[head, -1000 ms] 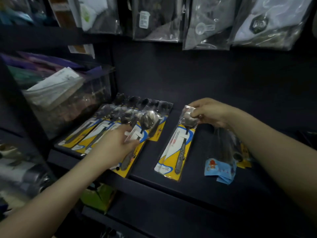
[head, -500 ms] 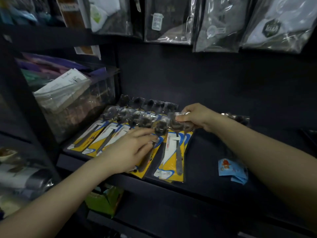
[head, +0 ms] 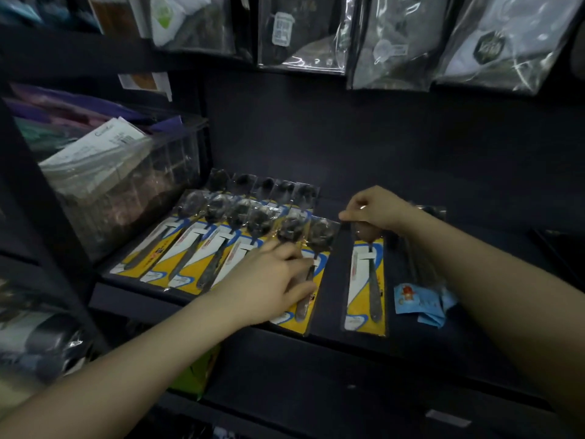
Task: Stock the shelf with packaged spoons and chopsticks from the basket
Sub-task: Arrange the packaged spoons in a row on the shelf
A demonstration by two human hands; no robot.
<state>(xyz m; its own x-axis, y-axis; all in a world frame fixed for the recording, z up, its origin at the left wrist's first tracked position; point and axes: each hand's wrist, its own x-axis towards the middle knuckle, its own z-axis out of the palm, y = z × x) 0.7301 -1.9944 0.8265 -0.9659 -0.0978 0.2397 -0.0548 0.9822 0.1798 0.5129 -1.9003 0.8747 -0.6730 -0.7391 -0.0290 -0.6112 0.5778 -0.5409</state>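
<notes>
Most of the spoon packs [head: 221, 248] already sit fanned out on the shelf [head: 332, 340] around 9 o'clock. Left hand [head: 269, 280] presses flat, fingers relaxed, on the row's end. Right hand [head: 373, 210] pinches a lone spoon pack [head: 367, 280] at 3 o'clock. Basket's out of view, so no clue what's left.

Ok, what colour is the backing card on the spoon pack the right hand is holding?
Yellow with a white and blue panel, on the spoon pack under the right hand; head view.

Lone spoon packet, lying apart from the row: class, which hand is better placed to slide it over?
Probably the right hand: it pinches the lone spoon packet at its top. The left hand rests on the row's end packet.
</notes>
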